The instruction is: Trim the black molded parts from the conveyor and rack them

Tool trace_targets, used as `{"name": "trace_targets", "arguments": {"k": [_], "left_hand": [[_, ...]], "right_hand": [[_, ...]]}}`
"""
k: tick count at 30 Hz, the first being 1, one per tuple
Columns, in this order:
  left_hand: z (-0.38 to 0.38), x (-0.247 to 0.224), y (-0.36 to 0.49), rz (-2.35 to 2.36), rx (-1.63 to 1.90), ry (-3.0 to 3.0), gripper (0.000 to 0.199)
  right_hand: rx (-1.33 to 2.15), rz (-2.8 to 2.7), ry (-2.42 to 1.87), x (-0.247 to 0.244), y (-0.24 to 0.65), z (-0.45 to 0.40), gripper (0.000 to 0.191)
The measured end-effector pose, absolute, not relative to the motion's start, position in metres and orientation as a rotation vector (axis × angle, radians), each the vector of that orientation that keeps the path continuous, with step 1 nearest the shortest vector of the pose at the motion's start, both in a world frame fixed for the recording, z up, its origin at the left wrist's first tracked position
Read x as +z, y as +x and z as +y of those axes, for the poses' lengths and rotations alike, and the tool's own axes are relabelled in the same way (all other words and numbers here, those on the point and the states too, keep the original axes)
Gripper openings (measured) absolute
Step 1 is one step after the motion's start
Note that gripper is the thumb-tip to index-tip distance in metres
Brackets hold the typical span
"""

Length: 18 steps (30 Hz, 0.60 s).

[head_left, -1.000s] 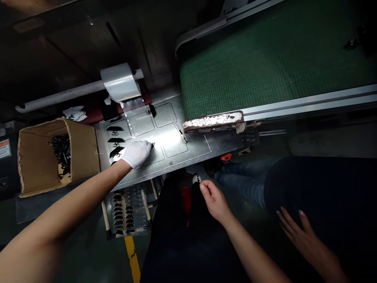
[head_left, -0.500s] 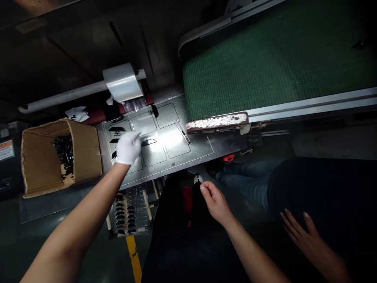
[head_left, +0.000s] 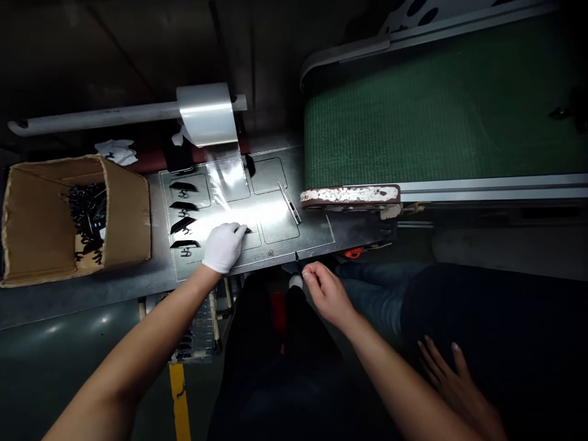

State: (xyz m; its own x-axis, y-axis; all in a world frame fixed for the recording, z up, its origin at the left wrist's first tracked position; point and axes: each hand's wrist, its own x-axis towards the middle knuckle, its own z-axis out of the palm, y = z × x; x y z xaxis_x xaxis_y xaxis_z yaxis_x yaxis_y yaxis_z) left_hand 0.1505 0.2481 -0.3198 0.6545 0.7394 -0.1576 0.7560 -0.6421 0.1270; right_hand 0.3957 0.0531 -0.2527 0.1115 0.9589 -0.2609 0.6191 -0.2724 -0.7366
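Observation:
My left hand (head_left: pixel 223 248), in a white glove, is closed on a small black part (head_left: pixel 248 231) over the metal plate (head_left: pixel 280 236); the glove hides most of that part. To its left, several black pieces (head_left: pixel 184 206) lie in a column. My bare right hand (head_left: pixel 327 293) is closed in a pinch on a thin black tool (head_left: pixel 297 260), just off the plate's front edge. Silver tweezers (head_left: pixel 289 203) lie on the plate. Clear film (head_left: pixel 229 179) hangs down from a roll (head_left: pixel 206 114) onto the plate's back part, near another black piece (head_left: pixel 249 165).
A cardboard box (head_left: pixel 128 214) of black parts stands at the left. A green conveyor belt (head_left: pixel 413 122) fills the right side. Another person's hand (head_left: pixel 452 373) is at lower right. Trays (head_left: pixel 195 334) sit below the table, and an orange-handled tool (head_left: pixel 353 252) lies near the conveyor.
My left hand has moved right and toward the front edge, uncovering the column of black pieces. My right hand has risen slightly toward the plate. The whole view has shifted.

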Motion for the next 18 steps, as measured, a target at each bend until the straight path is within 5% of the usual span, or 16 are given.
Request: {"name": "trace_targets", "arguments": {"k": [9, 18], "left_hand": [[0.172, -0.337, 0.148, 1.513, 0.214, 2.524, 0.040], [0.144, -0.350, 0.148, 1.664, 0.401, 2.357, 0.042]], "right_hand": [[0.613, -2.401, -1.930, -0.270, 0.349, 0.191, 0.031], [0.391, -2.824, -1.797, -0.286, 0.313, 0.239, 0.036]]}}
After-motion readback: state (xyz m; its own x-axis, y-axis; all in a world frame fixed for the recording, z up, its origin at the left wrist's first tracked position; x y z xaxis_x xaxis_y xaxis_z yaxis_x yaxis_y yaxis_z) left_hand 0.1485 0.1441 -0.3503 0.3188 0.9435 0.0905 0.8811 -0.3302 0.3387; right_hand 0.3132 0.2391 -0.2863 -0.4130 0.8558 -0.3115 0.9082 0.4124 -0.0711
